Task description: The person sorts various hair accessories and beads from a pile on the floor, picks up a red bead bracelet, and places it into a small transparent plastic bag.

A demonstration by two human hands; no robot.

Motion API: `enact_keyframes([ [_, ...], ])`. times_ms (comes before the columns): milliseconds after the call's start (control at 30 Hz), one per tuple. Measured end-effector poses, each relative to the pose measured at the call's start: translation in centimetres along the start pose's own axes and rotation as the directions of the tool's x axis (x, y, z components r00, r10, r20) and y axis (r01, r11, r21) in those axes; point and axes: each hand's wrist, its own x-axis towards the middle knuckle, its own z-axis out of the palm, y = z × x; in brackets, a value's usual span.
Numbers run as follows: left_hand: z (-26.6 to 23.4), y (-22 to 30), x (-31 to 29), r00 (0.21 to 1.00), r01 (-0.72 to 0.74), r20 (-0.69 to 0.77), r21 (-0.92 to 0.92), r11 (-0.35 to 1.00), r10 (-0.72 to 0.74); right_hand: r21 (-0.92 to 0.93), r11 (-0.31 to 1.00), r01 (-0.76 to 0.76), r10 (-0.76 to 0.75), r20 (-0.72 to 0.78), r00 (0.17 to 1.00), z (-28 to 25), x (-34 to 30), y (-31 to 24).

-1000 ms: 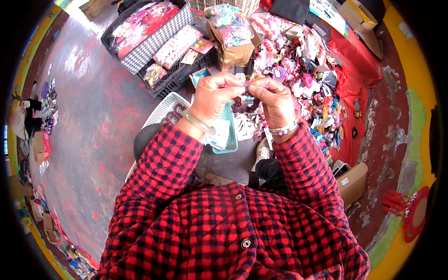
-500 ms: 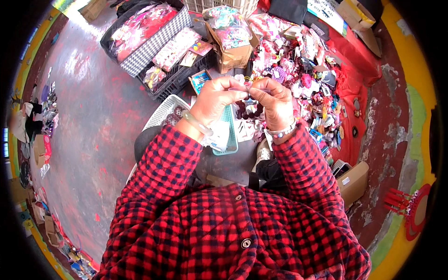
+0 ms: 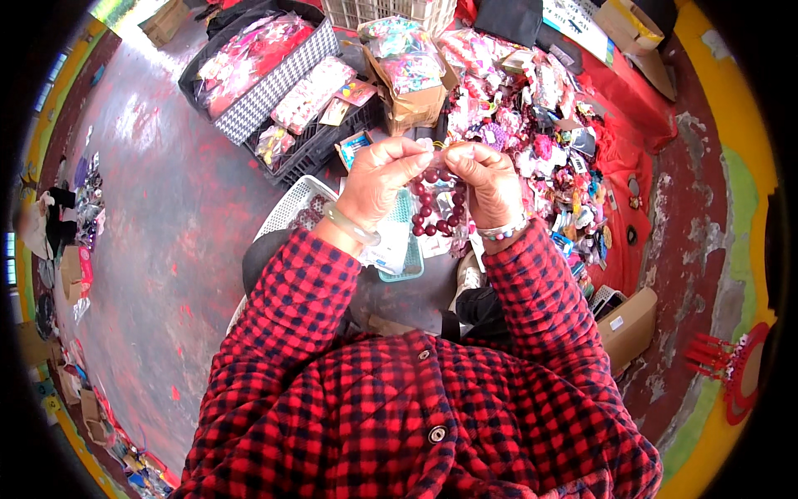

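1. Landmark: teal basket point(image 3: 415, 268), sitting below the hands.
2. Dark red bead bracelet point(image 3: 441, 225) is hanging above the basket, toward its right side, beads forming a loop. Looks to be lying inside a clear bag point(image 3: 465, 214); film is too see-through to trace all its edges.
3. Left hand point(image 3: 384, 179), above the basket's left side: thumb and forefinger are pinching the bag's upper edge.
4. Right hand point(image 3: 490, 181), above and right of the basket: thumb and forefinger are pinching the same edge, tips near the left ones. Fingertips are hiding the exact grip.
5. Step, my read: both hands are working the bag's top while the bracelet is hanging below. Opening or closing, can't tell.
6. Next move, my guess: it is calling for both pinches staying firm and level, beads staying low.
7. Around the basket: white basket point(image 3: 277, 208) is standing left, cardboard box point(image 3: 416, 110) is standing beyond, accessory heap point(image 3: 532, 137) is spreading beyond and right.
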Motion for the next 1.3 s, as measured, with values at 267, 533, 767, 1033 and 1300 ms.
enact_keyframes([
  [267,-1.1,0.8,0.2,0.999,0.044,-0.023,0.015,0.999,-0.044,-0.163,0.987,-0.015,0.004,-0.069,0.998,-1.3,0.3,-1.2],
  [533,-0.2,0.4,-0.1,0.994,0.100,0.030,0.115,0.988,-0.104,-0.305,0.950,0.065,-0.083,-0.046,0.995,-0.6,-0.1,-0.7],
  [767,0.0,0.7,-0.9,0.993,-0.080,0.106,0.305,0.949,0.049,-0.434,0.896,0.090,-0.069,0.063,0.996,-0.5,-0.4,-0.4],
  [1033,1.5,1.6,-2.1,0.927,-0.374,0.205,0.476,0.796,0.313,-0.140,0.988,-0.059,0.061,0.011,0.998,0.4,-1.5,-0.5],
  [1300,2.5,2.1,-2.5,0.996,-0.002,0.093,0.133,0.991,-0.010,-0.651,0.393,0.649,-0.622,0.332,0.709,1.7,-3.7,-2.9],
])
